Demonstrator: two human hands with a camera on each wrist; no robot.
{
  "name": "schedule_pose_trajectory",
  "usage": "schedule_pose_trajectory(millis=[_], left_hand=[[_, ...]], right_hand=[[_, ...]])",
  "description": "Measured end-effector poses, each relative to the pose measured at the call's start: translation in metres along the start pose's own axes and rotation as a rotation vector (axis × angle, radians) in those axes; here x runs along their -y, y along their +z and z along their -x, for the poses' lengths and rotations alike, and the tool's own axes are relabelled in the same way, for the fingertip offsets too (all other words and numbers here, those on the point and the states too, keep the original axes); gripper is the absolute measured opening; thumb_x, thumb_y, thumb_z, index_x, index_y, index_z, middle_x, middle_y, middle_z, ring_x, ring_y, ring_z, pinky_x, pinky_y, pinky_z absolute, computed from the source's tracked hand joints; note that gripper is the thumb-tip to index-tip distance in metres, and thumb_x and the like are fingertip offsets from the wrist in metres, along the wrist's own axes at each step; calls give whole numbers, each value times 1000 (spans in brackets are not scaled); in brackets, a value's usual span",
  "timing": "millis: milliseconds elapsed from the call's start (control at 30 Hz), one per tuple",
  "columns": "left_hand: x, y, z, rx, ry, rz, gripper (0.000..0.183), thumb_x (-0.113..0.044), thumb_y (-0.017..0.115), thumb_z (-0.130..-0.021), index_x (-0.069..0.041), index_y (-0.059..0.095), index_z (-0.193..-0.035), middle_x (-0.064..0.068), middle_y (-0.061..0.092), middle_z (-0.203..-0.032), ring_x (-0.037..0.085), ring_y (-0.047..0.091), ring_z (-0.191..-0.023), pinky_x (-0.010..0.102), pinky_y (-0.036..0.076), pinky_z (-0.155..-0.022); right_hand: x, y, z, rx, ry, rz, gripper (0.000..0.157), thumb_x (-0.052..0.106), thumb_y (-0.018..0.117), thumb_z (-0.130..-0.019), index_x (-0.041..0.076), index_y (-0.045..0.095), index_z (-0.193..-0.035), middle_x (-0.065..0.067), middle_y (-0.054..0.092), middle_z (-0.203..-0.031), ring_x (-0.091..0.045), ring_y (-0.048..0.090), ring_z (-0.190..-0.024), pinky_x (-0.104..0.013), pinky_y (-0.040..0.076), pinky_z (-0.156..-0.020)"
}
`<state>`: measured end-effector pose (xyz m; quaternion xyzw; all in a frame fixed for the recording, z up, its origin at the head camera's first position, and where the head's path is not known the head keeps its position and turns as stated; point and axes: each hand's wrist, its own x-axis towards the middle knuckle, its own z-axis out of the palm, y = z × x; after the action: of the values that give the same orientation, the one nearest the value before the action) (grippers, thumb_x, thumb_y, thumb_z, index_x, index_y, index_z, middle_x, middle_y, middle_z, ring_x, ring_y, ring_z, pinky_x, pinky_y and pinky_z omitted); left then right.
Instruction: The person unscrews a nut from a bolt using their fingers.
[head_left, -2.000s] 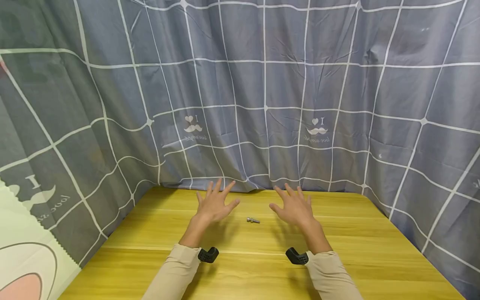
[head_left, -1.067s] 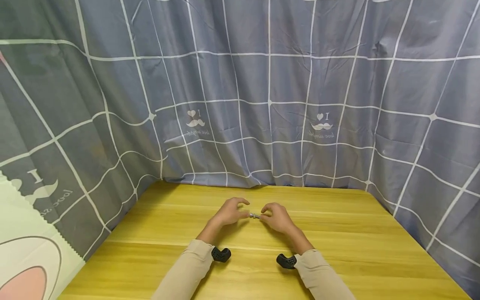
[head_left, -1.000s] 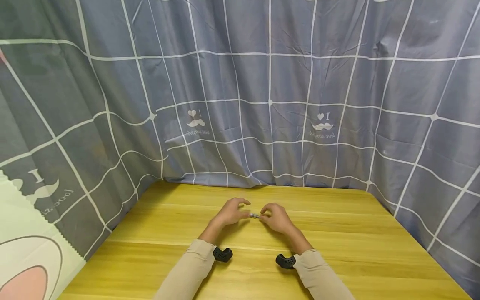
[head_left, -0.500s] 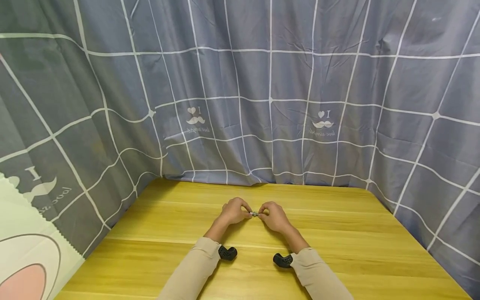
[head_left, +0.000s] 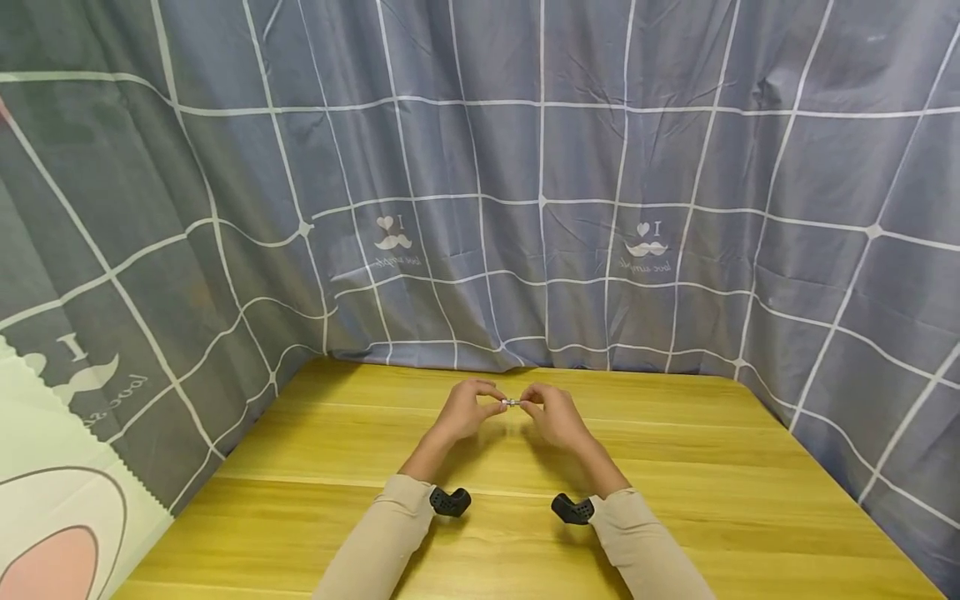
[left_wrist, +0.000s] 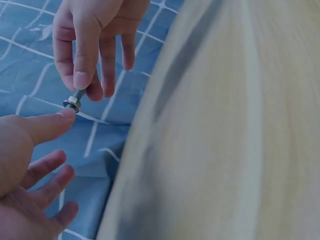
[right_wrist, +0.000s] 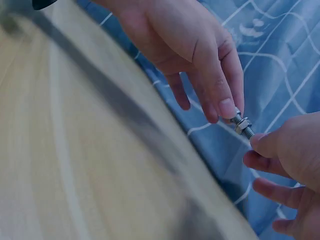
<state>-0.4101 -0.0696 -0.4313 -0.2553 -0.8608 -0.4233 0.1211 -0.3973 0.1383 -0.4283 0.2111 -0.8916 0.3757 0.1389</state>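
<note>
A small metal bolt (head_left: 512,402) with a nut and washer on its shank is held up between both hands, just above the table. My left hand (head_left: 463,411) pinches its head end between thumb and forefinger. At the other end, my right hand (head_left: 558,415) pinches the threaded tip. The right wrist view shows the nut and washer (right_wrist: 243,125) partway along the threads, between the two sets of fingertips. In the left wrist view the left thumb and fingers hide the bolt's head. The other fingers of both hands are spread apart, away from the bolt.
A yellow wood-grain table (head_left: 510,542) lies under the hands. Grey curtains (head_left: 495,167) with white grid lines hang behind it and at both sides. A pale green cloth (head_left: 45,475) with a printed pattern hangs at the left. Each wrist wears a black device (head_left: 450,502).
Both hands, spread open beside the bolt on the table at first, came together, pinched its two ends and raised it. Over the last half second it moved up and slightly away.
</note>
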Motion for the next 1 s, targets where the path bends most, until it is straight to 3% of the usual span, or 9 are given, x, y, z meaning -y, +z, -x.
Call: schedule_pose_trajectory(millis=[233, 467, 600, 867, 1000], left_hand=[[-20, -10, -6, -22, 4, 121, 17, -16, 77, -96, -3, 79, -109, 19, 65, -129, 36, 66, -109, 47, 55, -88], [-44, -25, -6, -75, 15, 242, 16, -15, 75, -98, -4, 78, -109, 5, 75, -104, 22, 67, -94, 40, 56, -78], [-54, -30, -7, -93, 48, 285, 15, -12, 74, -98, -3, 78, -110, 2, 75, -99, 18, 66, -89, 37, 54, -78], [-70, -38, -3, -115, 78, 348, 16, -9, 75, -97, -3, 77, -112, 7, 76, -99, 34, 68, -89, 35, 54, -77], [-76, -41, -2, -137, 98, 343, 17, -7, 75, -96, 0, 77, -112, 11, 76, -100, 33, 69, -86, 35, 54, -75]], right_hand=[[13, -18, 0, -53, 85, -166, 5, 11, 70, -100, 7, 72, -103, -4, 73, -100, -31, 66, -109, -56, 50, -94], [33, -34, -2, -105, 30, -299, 6, 8, 68, -101, 4, 71, -105, -11, 73, -104, -28, 68, -104, -53, 51, -93], [43, -42, -2, -140, -5, -341, 7, 5, 68, -101, 1, 72, -105, -13, 73, -103, -29, 69, -103, -55, 50, -96], [56, -53, 2, -129, -19, -378, 9, 6, 66, -102, 1, 71, -108, -23, 71, -110, -30, 67, -108, -54, 49, -99], [60, -55, 3, -141, -33, -396, 9, 6, 66, -102, 1, 71, -108, -20, 71, -107, -28, 67, -103, -50, 51, -95]])
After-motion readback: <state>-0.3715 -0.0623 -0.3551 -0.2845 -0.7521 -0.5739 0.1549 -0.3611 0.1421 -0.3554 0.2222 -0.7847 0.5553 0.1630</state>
